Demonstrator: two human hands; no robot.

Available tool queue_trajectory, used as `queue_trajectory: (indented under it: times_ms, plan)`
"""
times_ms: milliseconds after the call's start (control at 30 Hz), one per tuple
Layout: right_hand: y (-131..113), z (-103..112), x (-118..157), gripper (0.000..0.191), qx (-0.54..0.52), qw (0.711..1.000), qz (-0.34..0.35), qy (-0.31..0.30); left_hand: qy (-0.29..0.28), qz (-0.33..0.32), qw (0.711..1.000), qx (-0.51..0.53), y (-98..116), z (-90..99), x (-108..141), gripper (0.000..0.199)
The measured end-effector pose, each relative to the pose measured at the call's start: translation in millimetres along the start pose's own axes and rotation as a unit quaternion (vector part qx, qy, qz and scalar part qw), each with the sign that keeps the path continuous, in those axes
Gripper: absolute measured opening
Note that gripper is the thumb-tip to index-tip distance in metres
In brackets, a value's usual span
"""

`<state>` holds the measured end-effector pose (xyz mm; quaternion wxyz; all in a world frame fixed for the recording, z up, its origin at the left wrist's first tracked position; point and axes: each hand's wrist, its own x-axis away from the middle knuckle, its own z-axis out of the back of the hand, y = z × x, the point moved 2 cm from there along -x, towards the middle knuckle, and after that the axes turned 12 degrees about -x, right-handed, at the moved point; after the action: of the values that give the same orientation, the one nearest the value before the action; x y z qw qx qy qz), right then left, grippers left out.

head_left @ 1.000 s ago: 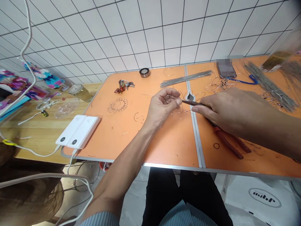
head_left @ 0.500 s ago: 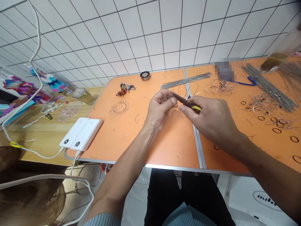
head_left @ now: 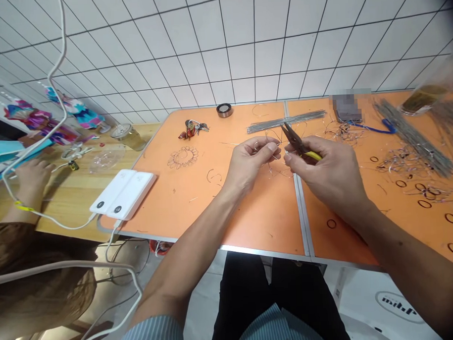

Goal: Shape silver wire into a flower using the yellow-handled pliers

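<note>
My left hand (head_left: 250,161) pinches a thin wire (head_left: 273,156) between thumb and fingers above the orange table. Wrapped around pliers with yellow handles is my right hand (head_left: 328,171). The dark jaws of the pliers (head_left: 294,138) point up and left, slightly parted, close beside my left fingertips. Fine loops of wire hang around and below my left fingers; their exact shape is hard to make out. A bundle of straight wires (head_left: 284,121) lies just behind my hands. Left of them rests a flower-shaped wire ring (head_left: 182,156).
Keys (head_left: 197,127) and a tape roll (head_left: 224,110) lie toward the back. On the right are tangled wire scraps (head_left: 404,159), dark rings (head_left: 451,218), a blurred grey object (head_left: 346,109) and more wires (head_left: 414,136). White power banks (head_left: 123,196) with cables sit left, near another person's hand (head_left: 35,174).
The pliers have drawn back from my left fingers, and their jaws now point more upward. At the left, another person's hand has come into view on the wooden table.
</note>
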<state>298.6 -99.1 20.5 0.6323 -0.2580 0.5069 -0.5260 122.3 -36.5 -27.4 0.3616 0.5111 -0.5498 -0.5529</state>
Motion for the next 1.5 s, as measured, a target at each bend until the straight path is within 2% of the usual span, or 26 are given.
queue_trajectory:
  times_ms: [133, 400, 733, 933, 1200, 1300, 1500]
  plan:
    - [-1.2, -0.4, -0.1, 0.017, 0.005, 1.0, 0.0, 0.003, 0.004, 0.0, 1.0, -0.025, 1.6, -1.0, 1.7, 0.041]
    - [-3.2, -3.7, 2.2, 0.013, 0.015, 1.0, -0.003, 0.004, -0.015, 0.0, 1.0, -0.009, -0.2, -3.5, 2.5, 0.042]
    - [-6.1, -7.7, 3.5, 0.014, 0.037, 0.999, 0.009, -0.002, -0.015, 0.109, 0.992, 0.057, 2.0, -3.4, 1.2, 0.046]
    - [-11.5, -7.2, 4.8, 0.014, 0.041, 0.999, 0.007, -0.035, -0.023, 0.128, 0.988, 0.081, 0.0, 0.6, -1.2, 0.047]
    - [-28.8, 4.7, 9.9, 0.016, 0.048, 0.998, -0.002, -0.031, -0.04, 0.16, 0.978, 0.129, -3.3, 3.8, -3.8, 0.036]
    - [-31.2, 13.6, 8.6, 0.018, 0.079, 0.996, 0.003, -0.03, -0.05, 0.166, 0.973, 0.155, -3.5, 4.8, -4.1, 0.033]
    - [-40.6, 33.0, 6.7, 0.026, 0.171, 0.982, 0.024, -0.074, -0.074, 0.169, 0.968, 0.172, -2.6, 4.0, -3.2, 0.034]
